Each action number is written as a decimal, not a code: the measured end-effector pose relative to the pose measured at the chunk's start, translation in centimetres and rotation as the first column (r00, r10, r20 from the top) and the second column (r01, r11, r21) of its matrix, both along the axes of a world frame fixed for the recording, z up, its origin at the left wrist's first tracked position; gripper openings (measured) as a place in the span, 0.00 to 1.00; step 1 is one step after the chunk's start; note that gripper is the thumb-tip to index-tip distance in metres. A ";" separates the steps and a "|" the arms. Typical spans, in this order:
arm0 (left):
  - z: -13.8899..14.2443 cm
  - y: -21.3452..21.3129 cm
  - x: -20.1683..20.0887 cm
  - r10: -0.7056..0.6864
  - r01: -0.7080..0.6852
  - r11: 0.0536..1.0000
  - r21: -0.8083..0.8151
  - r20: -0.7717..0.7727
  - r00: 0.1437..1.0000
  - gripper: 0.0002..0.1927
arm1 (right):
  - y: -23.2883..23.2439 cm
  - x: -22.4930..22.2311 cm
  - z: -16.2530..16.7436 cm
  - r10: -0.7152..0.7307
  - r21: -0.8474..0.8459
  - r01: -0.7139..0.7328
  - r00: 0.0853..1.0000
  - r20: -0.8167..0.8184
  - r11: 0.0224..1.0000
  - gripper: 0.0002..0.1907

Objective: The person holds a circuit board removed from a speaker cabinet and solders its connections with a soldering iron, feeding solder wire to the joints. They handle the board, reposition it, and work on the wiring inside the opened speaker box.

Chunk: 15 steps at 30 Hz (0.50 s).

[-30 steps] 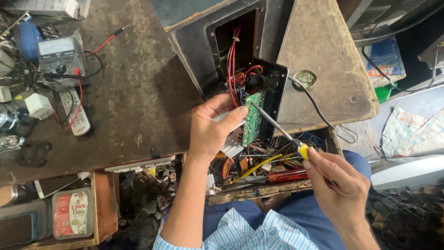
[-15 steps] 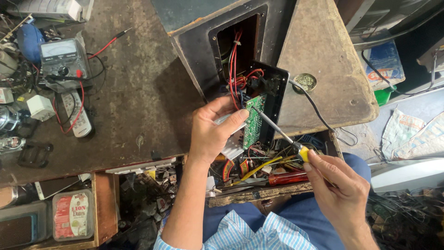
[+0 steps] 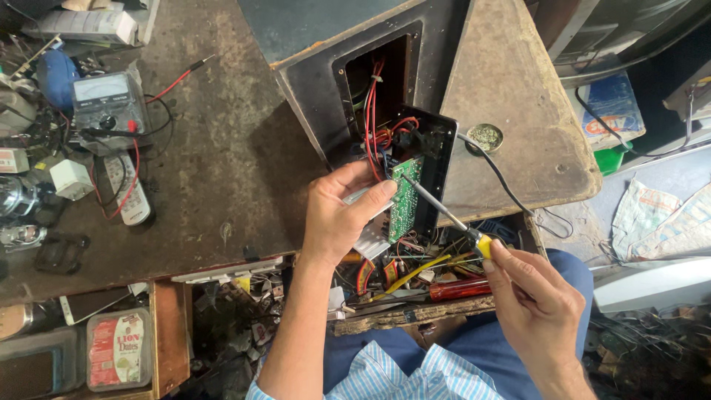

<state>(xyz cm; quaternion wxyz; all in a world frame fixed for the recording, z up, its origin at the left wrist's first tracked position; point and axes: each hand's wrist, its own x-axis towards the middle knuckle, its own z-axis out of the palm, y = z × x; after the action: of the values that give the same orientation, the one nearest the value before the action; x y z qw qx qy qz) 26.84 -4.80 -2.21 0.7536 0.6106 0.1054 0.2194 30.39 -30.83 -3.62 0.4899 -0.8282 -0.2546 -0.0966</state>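
A green circuit board [image 3: 405,198], matt and studded with solder points, sits against a glossy black plastic panel [image 3: 437,167] at the frame's centre. The screwdriver [image 3: 444,215] shows a bright steel shaft and a smooth yellow plastic handle. Ribbed aluminium forms the heat sink [image 3: 372,238] below the board. The wooden counter [image 3: 222,178] is worn, grimy and rough. At lower centre, a striped cotton shirt [image 3: 422,378] looks soft and matt.

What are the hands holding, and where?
The right hand holds a screwdriver by its yellow handle; the left hand grips the green circuit board assembly by its near edge.
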 end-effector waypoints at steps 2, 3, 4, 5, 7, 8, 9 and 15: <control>0.1 0.0 0.0 -0.003 0.002 1.000 0.013 0.011 1.000 0.13 | 0.1 0.1 0.0 -0.008 0.004 0.008 1.000 -0.003 1.000 0.13; 0.1 0.0 0.1 -0.004 0.004 1.000 0.019 0.017 1.000 0.13 | 0.1 0.1 0.0 -0.013 0.007 0.013 1.000 -0.007 1.000 0.13; 0.1 0.0 0.0 -0.004 0.004 1.000 0.013 0.008 1.000 0.13 | 0.2 0.0 0.0 -0.019 0.010 0.019 1.000 -0.012 1.000 0.13; 0.1 0.0 0.0 -0.004 0.004 1.000 0.007 0.000 1.000 0.13 | 0.2 0.0 0.0 -0.017 0.017 0.017 1.000 -0.013 1.000 0.13; 0.2 0.0 0.1 -0.004 0.004 1.000 0.006 -0.004 1.000 0.13 | 0.3 0.0 -0.1 -0.013 0.030 0.013 1.000 -0.014 0.999 0.13; 0.2 0.0 0.1 -0.006 0.006 1.000 0.009 0.000 1.000 0.13 | 0.3 0.0 -0.1 -0.017 0.033 0.017 1.000 -0.014 0.999 0.13; 0.3 0.0 0.1 -0.007 0.007 1.000 0.013 0.004 1.000 0.13 | 0.3 0.0 -0.1 -0.020 0.036 0.021 1.000 -0.015 0.999 0.13; 0.4 0.0 0.1 -0.019 0.019 1.000 -0.025 0.015 1.000 0.14 | 0.4 0.0 -0.1 -0.025 0.043 0.025 1.000 -0.006 0.999 0.13</control>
<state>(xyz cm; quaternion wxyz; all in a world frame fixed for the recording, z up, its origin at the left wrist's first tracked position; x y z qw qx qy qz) 26.92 -4.85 -1.85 0.7639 0.6005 0.0967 0.2154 30.38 -30.44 -3.71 0.5070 -0.8208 -0.2408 -0.1059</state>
